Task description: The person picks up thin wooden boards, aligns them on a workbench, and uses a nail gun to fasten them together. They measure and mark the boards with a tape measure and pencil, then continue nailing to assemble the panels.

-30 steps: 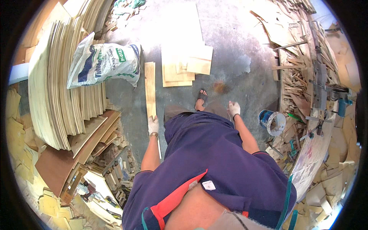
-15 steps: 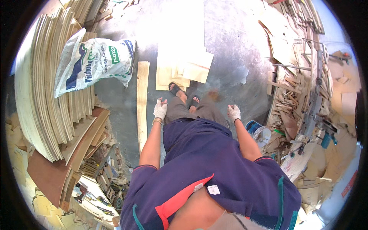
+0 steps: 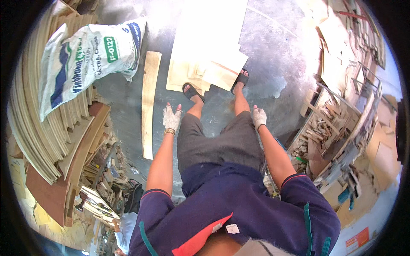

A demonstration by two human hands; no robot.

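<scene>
My left hand [image 3: 171, 117], in a pale work glove with bare fingertips, hangs beside my left thigh. Its fingers are spread and hold nothing. On the other side my right hand [image 3: 259, 117], gloved the same way, hangs by my right thigh; its fingers are loosely bent with the thumb apart, and nothing shows in it. A long narrow wooden board [image 3: 149, 104] lies on the floor left of my left hand. Ahead, at my sandalled feet, thin wooden sheets [image 3: 224, 73] lie in an overlapping pile, washed out by glare farther off.
A white printed sack [image 3: 92, 59] leans on tall stacked plywood sheets [image 3: 32, 123] at left. A metal-framed bin of wood scraps [image 3: 326, 123] stands at right. Another person's light sleeve [image 3: 126, 228] shows at lower left, near a littered bench.
My feet have moved apart, the right one now beside the sheets. The fingers of my left hand have spread out. The sack and board have shifted left in view.
</scene>
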